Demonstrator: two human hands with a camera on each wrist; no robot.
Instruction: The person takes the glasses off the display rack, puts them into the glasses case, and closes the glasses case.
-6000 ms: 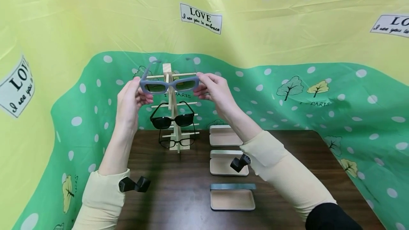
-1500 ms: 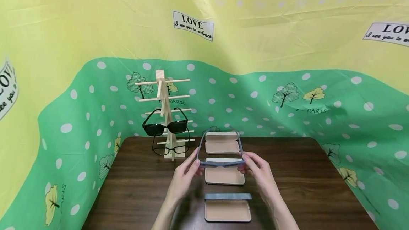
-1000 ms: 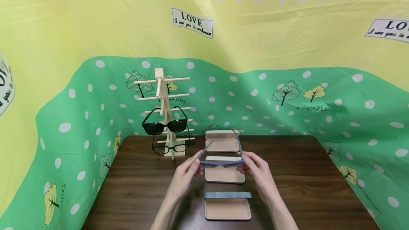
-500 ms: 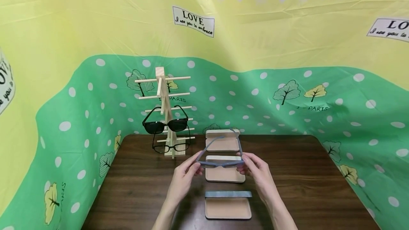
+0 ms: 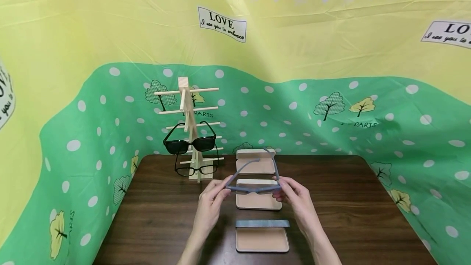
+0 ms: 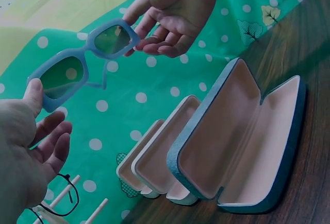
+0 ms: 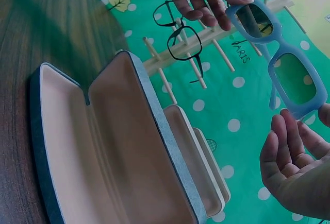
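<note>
- Rack [image 5: 189, 103] first: sunglasses [image 5: 203, 144] and clear glasses [image 5: 198, 169] hang here, both left to handle, I'd say.
- My left hand [image 5: 209, 203]: thumb and fingers pinching one corner.
- Blue glasses [image 5: 253, 190]: off the rack, held up over the middle case [image 5: 259, 202]; folding looks begun, left temple angled in, right nearly straight.
- Far case [image 5: 257, 169], near case [image 5: 262, 240]: lids already up.
- My right hand [image 5: 297, 195]: pinching the other corner.

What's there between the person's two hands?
The blue glasses, with the left hand holding one end and the right hand the other. All three views show this; in the head view, the middle case shows behind them.
</note>
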